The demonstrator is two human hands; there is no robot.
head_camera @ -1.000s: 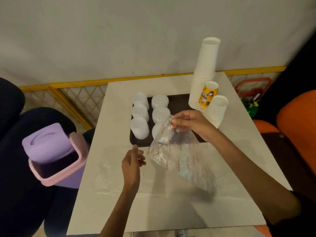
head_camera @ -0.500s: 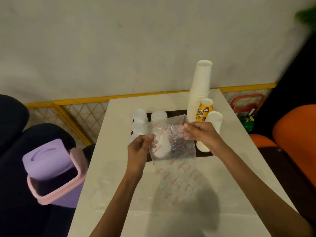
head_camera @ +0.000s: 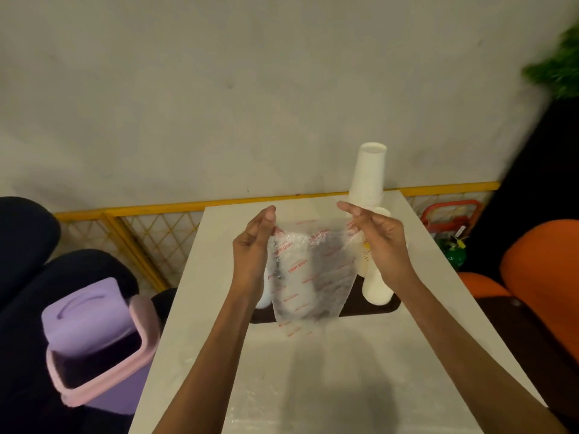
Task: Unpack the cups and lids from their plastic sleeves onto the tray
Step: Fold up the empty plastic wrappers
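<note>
Sleeve, clear red-printed plastic, apparently empty: hangs over near edge of dark brown tray, top corners pinched by left hand and right hand. White paper cup stack at tray's right end. Unpacking probably near complete; discarding remains.
</note>
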